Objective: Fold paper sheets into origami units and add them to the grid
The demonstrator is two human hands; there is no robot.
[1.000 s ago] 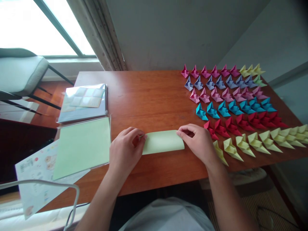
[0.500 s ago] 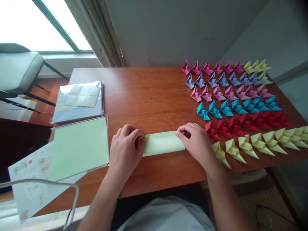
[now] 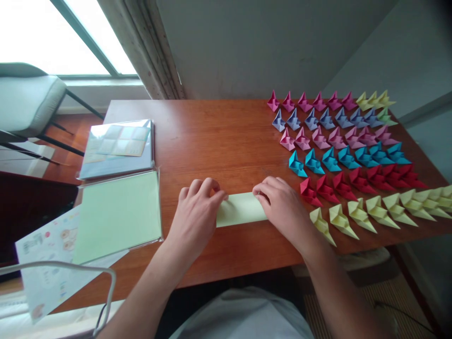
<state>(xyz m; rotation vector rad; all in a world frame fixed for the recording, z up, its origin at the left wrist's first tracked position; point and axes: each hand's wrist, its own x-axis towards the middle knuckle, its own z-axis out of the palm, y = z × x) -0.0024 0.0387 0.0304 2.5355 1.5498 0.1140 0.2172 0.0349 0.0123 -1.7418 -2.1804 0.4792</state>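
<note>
A pale green sheet of paper point(image 3: 241, 210), folded into a long narrow strip, lies on the table between my hands. My left hand point(image 3: 202, 207) covers the strip's left end, with thumb and fingers pinched together at its upper left corner. On the far right of the far edge, my right hand point(image 3: 282, 203) pinches the paper with its fingers curled. The hands hide both ends of the strip. Just beyond my right hand stand rows of folded paper shapes, the nearest being a pale yellow one point(image 3: 323, 226) and a red one point(image 3: 310, 191).
Left of my hands lies a stack of light green paper point(image 3: 118, 216) in a clear sleeve, with another packet point(image 3: 116, 162) behind it. A printed sheet point(image 3: 45, 263) sticks out beneath. A white curved bar point(image 3: 70, 267) crosses the lower left. Blue folded shapes point(image 3: 331, 159) stand at right.
My left hand has shifted right along the strip and covers more of its left end. My right hand has moved slightly left, its fingers still at the far edge.
</note>
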